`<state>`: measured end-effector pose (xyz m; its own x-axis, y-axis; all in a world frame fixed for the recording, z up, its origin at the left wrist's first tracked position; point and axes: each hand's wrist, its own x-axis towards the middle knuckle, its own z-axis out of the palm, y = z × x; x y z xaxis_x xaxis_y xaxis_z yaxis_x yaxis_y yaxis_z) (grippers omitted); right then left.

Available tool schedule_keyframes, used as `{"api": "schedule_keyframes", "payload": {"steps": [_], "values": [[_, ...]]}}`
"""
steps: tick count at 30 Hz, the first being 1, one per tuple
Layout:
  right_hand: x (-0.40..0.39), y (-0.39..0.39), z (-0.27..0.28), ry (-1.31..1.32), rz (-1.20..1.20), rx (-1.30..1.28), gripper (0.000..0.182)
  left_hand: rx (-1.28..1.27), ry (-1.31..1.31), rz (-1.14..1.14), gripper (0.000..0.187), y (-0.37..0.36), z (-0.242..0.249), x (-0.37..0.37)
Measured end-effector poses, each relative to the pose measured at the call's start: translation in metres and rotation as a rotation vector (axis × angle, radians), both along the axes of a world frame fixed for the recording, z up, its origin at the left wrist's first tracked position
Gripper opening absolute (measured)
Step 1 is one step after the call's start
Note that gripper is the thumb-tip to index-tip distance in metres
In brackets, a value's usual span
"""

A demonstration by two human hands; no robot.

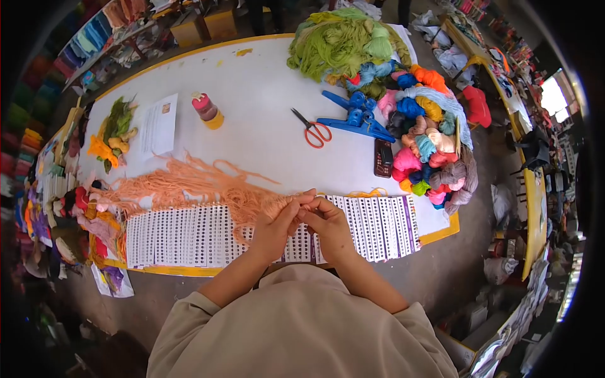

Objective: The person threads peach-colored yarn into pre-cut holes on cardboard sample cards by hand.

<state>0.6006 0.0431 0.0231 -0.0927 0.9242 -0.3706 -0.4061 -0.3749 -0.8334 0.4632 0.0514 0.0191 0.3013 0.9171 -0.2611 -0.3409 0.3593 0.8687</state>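
Observation:
My left hand (pixel 277 222) and my right hand (pixel 329 228) meet over the near edge of the table, fingers pinched together. Peach yarn (pixel 242 200) runs into the left hand's grip, and its loose strands spread across the table to the left. The right fingertips press close against the left ones; what they pinch is too small to make out. Beneath both hands lies a long row of overlapping white cards (pixel 179 236) with rows of dark holes. More of these punched cards (pixel 378 227) continue to the right, some with purple edges.
Red-handled scissors (pixel 317 134), a blue clamp-like tool (pixel 359 116) and a dark phone-like object (pixel 383 157) lie beyond the hands. Colourful yarn skeins (pixel 428 126) and green yarn (pixel 346 47) pile at right. A pink-and-yellow bottle (pixel 208 111) and printed paper (pixel 159 126) are at left.

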Motion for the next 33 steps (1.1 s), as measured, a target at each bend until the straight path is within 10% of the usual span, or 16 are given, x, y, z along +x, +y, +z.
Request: {"api": "schedule_keyframes", "payload": {"steps": [11,16,21,23,26,29,31,33], "values": [[0.069,0.035,-0.019,0.379,0.092,-0.225,0.003,-0.008,-0.101,0.227,0.031,0.021,-0.026,0.064],[0.112,0.048,-0.031,0.007,0.43,-0.127,0.01,-0.323,0.011,0.304,0.029,0.046,-0.03,0.025],[0.206,0.059,-0.117,-0.039,-0.371,-0.019,0.015,-0.455,-0.36,0.624,0.014,0.053,-0.093,-0.153],[0.281,0.043,-0.166,0.386,-0.323,0.058,0.017,-0.494,-0.185,0.804,0.014,0.05,-0.1,-0.218],[0.403,0.019,-0.2,0.333,-0.566,-0.035,0.005,-0.472,0.102,0.96,0.012,0.039,-0.136,-0.347],[0.513,-0.002,-0.172,-0.285,-0.956,-0.034,0.005,-0.303,0.049,1.122,0.015,0.014,-0.149,-0.441],[0.623,-0.047,-0.225,-1.44,-0.802,-0.067,0.016,-0.18,-0.072,1.199,0.019,0.022,-0.122,-0.4],[0.499,-0.01,-0.165,-0.579,-0.807,0.128,0.015,-0.244,-0.124,0.877,0.022,0.037,-0.108,-0.304]]}}
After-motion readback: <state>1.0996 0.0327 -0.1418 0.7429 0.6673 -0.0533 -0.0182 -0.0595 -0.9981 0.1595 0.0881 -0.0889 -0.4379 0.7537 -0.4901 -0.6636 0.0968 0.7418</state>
